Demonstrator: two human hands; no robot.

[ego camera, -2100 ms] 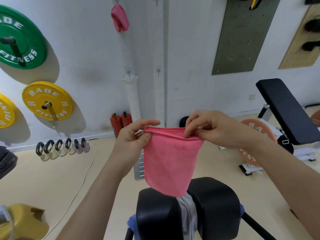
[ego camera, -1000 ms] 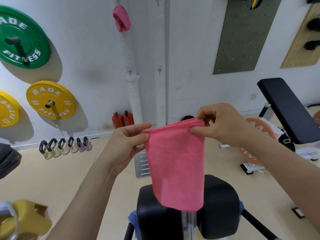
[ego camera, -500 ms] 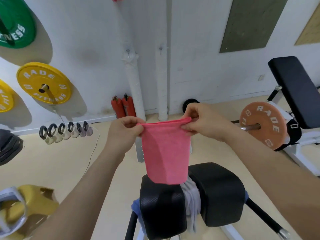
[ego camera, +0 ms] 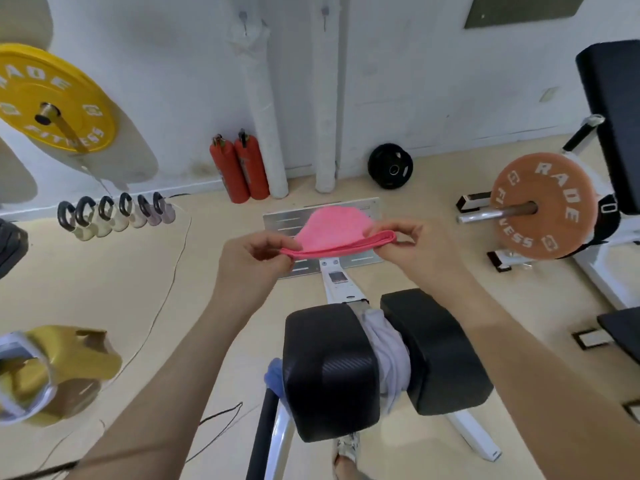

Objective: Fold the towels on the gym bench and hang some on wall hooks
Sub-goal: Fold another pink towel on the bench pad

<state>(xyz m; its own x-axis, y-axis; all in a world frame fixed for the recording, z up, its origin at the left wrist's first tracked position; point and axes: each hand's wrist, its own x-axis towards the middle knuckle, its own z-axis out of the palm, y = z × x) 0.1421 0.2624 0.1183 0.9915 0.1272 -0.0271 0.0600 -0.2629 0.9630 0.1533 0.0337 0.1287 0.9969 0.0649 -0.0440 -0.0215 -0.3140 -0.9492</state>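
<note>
One pink towel [ego camera: 329, 226] is held in the air between two bare hands, out beyond the gym bench's two black roller pads [ego camera: 329, 370] and above the single metal foot plate [ego camera: 363, 207] on the floor. Its folded edge runs as a thick band from hand to hand, tilted slightly up to the right. The left hand [ego camera: 249, 259] pinches the left end between thumb and forefinger; the right hand [ego camera: 417, 249] pinches the right end the same way, its other fingers loosely curled above. The rest of the cloth bulges away from the person past the band, so the fingers touch only the two ends. One grey towel [ego camera: 389, 348] is wedged in the gap between the pads, and one blue cloth [ego camera: 274, 374] peeks out at the left pad's lower side. Against the wall stand two red fire extinguishers [ego camera: 239, 169], two white-wrapped pipes [ego camera: 265, 109] and one small black weight plate [ego camera: 390, 165]; two wall hooks [ego camera: 244, 17] sit higher up. Six kettlebells [ego camera: 114, 214] line the floor on the left — below one yellow weight plate [ego camera: 52, 98] on a peg. One orange plate [ego camera: 543, 216] sits on a bar at the right, beside a black padded bench [ego camera: 614, 116].
</note>
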